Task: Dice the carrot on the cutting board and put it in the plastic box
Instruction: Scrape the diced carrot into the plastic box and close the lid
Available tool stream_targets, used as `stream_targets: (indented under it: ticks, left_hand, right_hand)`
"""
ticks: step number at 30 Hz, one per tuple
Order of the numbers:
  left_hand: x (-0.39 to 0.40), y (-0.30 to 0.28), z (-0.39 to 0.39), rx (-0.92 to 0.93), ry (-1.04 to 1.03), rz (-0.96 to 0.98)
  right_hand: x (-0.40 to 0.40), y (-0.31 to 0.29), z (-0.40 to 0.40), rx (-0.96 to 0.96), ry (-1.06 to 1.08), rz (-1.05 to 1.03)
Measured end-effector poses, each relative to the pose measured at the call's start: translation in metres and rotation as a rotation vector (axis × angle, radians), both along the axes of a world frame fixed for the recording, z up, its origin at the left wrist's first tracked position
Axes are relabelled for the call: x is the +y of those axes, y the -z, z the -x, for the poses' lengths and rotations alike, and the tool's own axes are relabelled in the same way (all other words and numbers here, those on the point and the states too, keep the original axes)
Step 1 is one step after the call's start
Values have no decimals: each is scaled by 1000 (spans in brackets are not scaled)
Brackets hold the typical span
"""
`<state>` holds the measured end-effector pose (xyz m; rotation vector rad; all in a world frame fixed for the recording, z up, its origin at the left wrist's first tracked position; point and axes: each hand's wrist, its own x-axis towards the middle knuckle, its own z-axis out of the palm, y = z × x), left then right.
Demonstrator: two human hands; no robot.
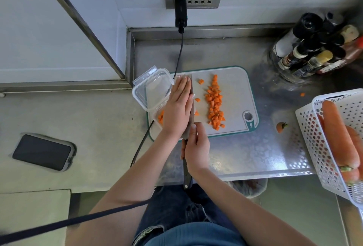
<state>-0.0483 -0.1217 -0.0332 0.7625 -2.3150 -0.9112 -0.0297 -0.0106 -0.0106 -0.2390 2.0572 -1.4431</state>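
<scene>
A row of diced carrot (215,104) lies down the middle of the grey cutting board (235,88). A clear plastic box (151,90) sits on the board's left edge, with a few orange dice (161,117) at its near end. My right hand (196,147) grips the handle of a cleaver (192,108), whose blade stands on edge beside the box. My left hand (179,106) lies flat with straight fingers against the blade's left face. A few loose dice (200,81) lie just right of the blade.
A white perforated basket (318,143) with whole carrots stands at the right. A carrot top (281,127) and a stray dice (302,94) lie on the steel counter. Bottles (314,49) stand at the back right. A phone (42,152) lies left. A black cable (178,57) runs past the box.
</scene>
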Motion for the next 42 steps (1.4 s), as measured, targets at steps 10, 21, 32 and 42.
stream_targets:
  ticks: [10,21,32,42]
  left_hand:
    - [-1,6,-23,-30,-53,109]
    - [-10,8,-56,-154,-117,180]
    - [5,24,-76,-346,96,408]
    - [5,9,-99,-319,-57,305]
  right_hand:
    - [-3,-3,4,-54,38,25]
    - [16,1,51,122,135,-70]
    - [20,-5,89,109,-30,-180]
    - [-13,14,46,-2,-171,-139]
